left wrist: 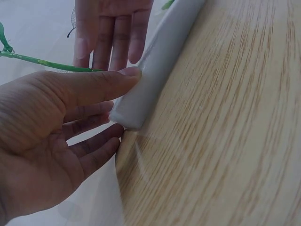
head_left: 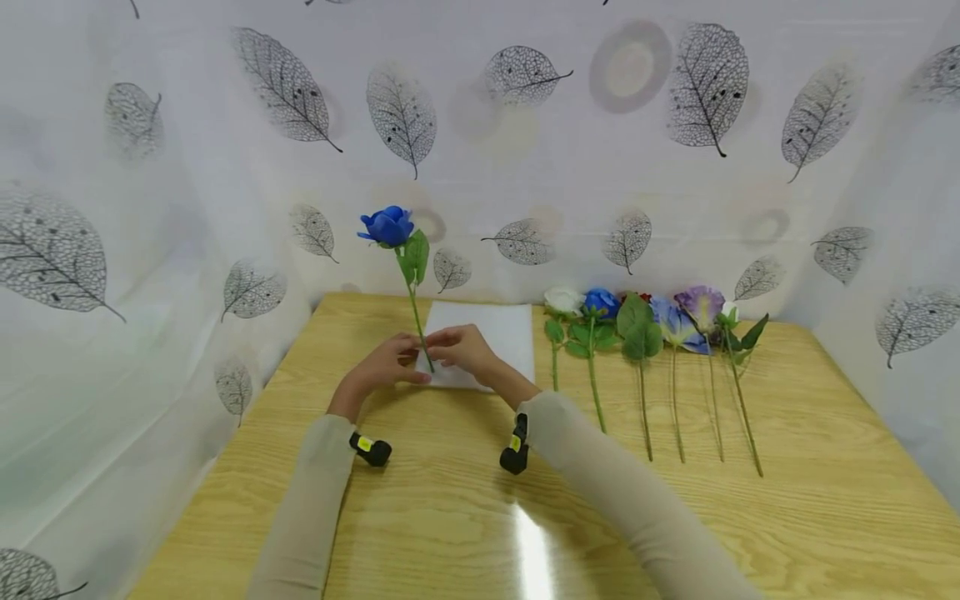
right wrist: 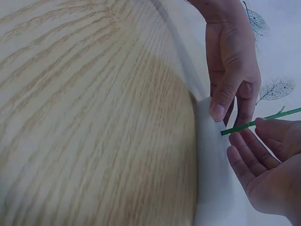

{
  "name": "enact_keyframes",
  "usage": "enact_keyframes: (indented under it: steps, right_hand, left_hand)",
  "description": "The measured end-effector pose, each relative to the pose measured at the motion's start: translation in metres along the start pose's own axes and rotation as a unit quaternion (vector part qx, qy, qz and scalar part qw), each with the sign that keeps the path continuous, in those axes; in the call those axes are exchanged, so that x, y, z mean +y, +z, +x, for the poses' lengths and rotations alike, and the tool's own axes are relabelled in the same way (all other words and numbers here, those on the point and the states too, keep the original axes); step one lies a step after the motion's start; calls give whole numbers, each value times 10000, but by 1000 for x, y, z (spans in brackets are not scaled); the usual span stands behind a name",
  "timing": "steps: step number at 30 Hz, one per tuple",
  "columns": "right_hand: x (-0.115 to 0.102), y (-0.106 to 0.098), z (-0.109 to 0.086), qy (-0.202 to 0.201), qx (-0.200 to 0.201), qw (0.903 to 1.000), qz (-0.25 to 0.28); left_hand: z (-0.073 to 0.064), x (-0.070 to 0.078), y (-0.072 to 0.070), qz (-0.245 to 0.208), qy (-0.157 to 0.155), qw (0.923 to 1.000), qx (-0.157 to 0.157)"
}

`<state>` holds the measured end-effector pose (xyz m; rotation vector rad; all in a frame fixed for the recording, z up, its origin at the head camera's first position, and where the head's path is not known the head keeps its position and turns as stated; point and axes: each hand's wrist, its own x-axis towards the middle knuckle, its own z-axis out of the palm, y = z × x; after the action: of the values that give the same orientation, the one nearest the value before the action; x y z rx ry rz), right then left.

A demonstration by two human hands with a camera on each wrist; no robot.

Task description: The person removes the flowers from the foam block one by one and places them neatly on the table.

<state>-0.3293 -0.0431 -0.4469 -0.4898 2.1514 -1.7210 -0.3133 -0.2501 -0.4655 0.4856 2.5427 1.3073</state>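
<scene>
A blue rose [head_left: 388,227] stands tilted over the front left part of a white foam board [head_left: 504,333]. My right hand [head_left: 465,348] pinches its green stem [right wrist: 242,127] low down between thumb and forefinger, the other fingers loosely bent. The stem's cut end shows just past those fingers in the right wrist view. At the board's near left corner, my left hand [head_left: 386,362] holds the edge, its thumb on the front side [left wrist: 136,94] and its fingers around the corner. Whether the stem end touches the board I cannot tell.
Several flowers lie in a row to the right: a white rose [head_left: 564,301], a blue rose [head_left: 601,303], a leafy red flower [head_left: 637,329], a light blue flower [head_left: 677,323], a purple flower [head_left: 701,307] and a white bud [head_left: 730,313]. A leaf-print curtain [head_left: 525,167] surrounds the wooden table [head_left: 420,517].
</scene>
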Motion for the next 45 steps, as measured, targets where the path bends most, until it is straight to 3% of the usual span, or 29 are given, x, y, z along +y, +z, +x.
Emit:
enact_keyframes:
  steps: [21,34,45]
  right_hand:
    - [5,14,9,158,545,9982,-186]
    - [5,15,12,-302,509,9978,-309]
    - [-9,-3,7,-683,707,9948,258]
  left_hand:
    - [-2,2,-1,112,31,9999,-8]
    - [-3,3,-2,299,-6,9995,-62]
    - [-1,0,0,114,39,9999,-54]
